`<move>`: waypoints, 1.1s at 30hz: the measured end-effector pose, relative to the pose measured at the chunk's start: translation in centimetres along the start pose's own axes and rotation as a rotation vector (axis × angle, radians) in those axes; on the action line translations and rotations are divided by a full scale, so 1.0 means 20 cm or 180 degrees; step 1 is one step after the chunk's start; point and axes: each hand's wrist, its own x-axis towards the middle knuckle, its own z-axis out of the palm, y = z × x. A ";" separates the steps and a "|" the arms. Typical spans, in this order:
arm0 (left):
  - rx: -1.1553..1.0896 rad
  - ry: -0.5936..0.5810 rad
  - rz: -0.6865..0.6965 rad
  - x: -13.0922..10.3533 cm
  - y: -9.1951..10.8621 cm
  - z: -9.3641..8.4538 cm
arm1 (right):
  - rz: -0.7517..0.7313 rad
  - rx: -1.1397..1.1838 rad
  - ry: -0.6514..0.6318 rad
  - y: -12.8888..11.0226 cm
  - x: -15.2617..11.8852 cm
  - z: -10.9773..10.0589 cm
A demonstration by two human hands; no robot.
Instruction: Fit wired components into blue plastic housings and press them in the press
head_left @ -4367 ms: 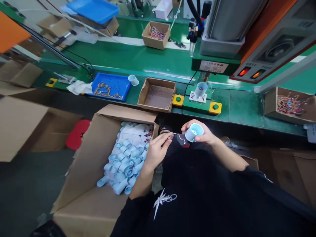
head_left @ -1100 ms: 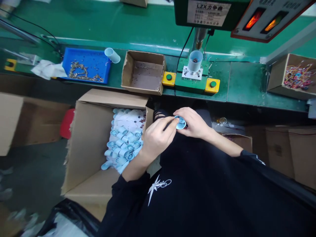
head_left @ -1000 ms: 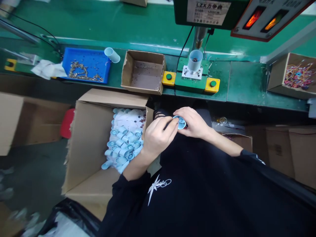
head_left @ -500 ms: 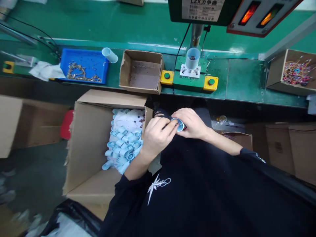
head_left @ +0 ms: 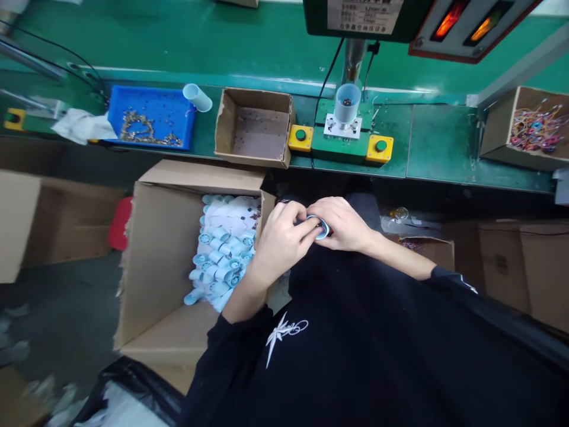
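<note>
In front of my body, my right hand (head_left: pixel 342 224) is wrapped round a small light-blue plastic cup (head_left: pixel 326 230), its open mouth turned to the left and up. Thumb and fingers of my left hand (head_left: pixel 282 237) are pinched together at that mouth, the fingertips partly inside; whatever they hold is hidden. A bit of dark shows within the cup. Just left of my left hand, a large cardboard box (head_left: pixel 155 267) holds many similar light-blue cups (head_left: pixel 222 255). Another such cup (head_left: pixel 347 105) stands upright in the press fixture (head_left: pixel 342 127), with small dark parts inside.
Green buttons on yellow boxes (head_left: pixel 301 137) (head_left: pixel 379 148) flank the press. Along the bench stand a blue tray (head_left: pixel 171 98) of small metal parts, a tilted light-blue cup (head_left: pixel 198 98), a shallow cardboard box (head_left: pixel 253 157) and, far right, a box (head_left: pixel 498 133) of coloured wires.
My left fingers have bent more and shifted slightly at the cup's mouth. The cup has turned a little in my right hand, which otherwise stays in place.
</note>
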 end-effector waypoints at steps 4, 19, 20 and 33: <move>-0.0247 -0.0042 -0.0261 0.00 -0.02 0.05 | 0.0072 0.0040 -0.0019 0.00 -0.01 0.01; -0.0832 0.0144 -0.0922 -0.02 0.08 0.16 | 0.0399 0.0410 0.0477 0.03 -0.07 0.12; -0.0757 0.0149 -0.0935 -0.02 0.09 0.16 | 0.0407 0.0416 0.0518 0.03 -0.07 0.13; 0.0005 0.1160 -0.0989 -0.04 0.09 0.19 | 0.0329 0.0064 0.0425 0.04 -0.08 0.15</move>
